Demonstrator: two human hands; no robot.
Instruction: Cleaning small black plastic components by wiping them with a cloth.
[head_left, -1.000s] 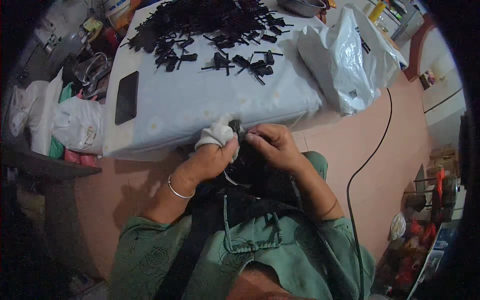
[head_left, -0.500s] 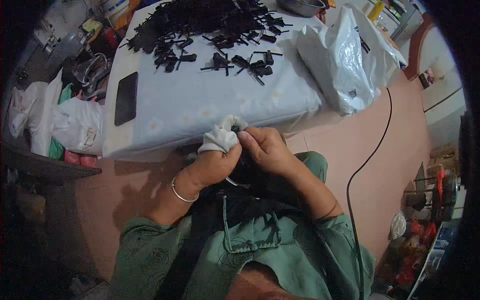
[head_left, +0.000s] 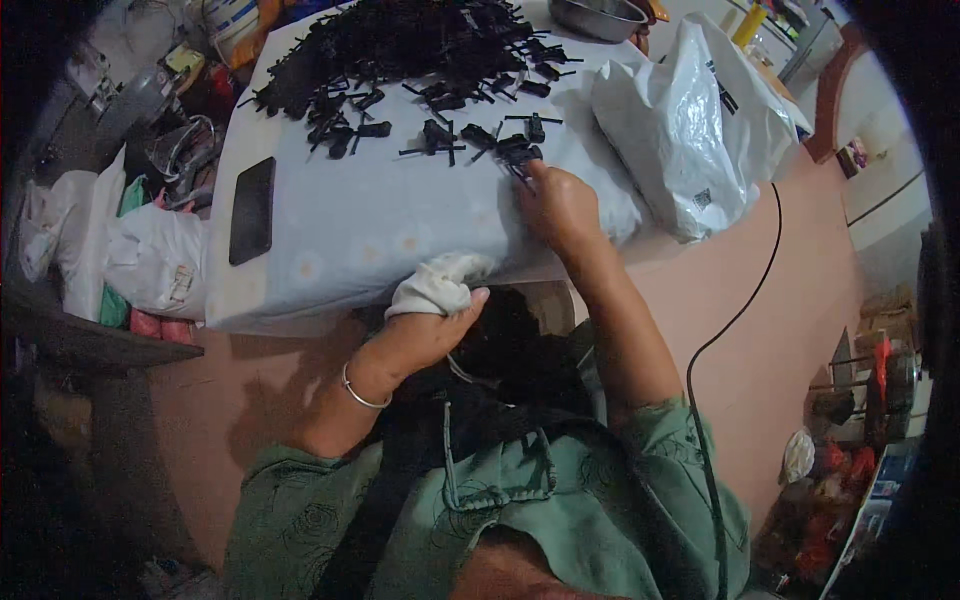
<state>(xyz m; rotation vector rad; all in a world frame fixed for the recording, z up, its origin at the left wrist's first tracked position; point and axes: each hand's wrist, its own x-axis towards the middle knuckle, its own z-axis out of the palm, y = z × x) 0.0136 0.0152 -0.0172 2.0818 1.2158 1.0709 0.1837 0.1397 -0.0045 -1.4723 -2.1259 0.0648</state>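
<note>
My left hand (head_left: pixel 425 338), with a bangle at the wrist, is closed around a bunched white cloth (head_left: pixel 440 285) in front of the table's near edge. The cloth covers most of its fingers; whether something else is inside cannot be seen. My right hand (head_left: pixel 562 205) reaches over the table, its fingertips pinched at a small black plastic part (head_left: pixel 518 150) with thin stick-like arms. That part lies in a loose cluster at the near side of a big heap of similar black parts (head_left: pixel 400 60). Several more lie singly just left of my right hand.
A white cloth (head_left: pixel 350 225) covers the table. A black phone (head_left: pixel 252 210) lies at its left, a metal bowl (head_left: pixel 600 18) at the far edge, a white plastic bag (head_left: pixel 690 140) at the right. A black cable (head_left: pixel 735 310) hangs on the right. White bags (head_left: pixel 155 255) fill a left shelf.
My right hand has left my left hand and moved forward onto the black parts on the table. The left hand stays nearly in place, lowered slightly with the white cloth.
</note>
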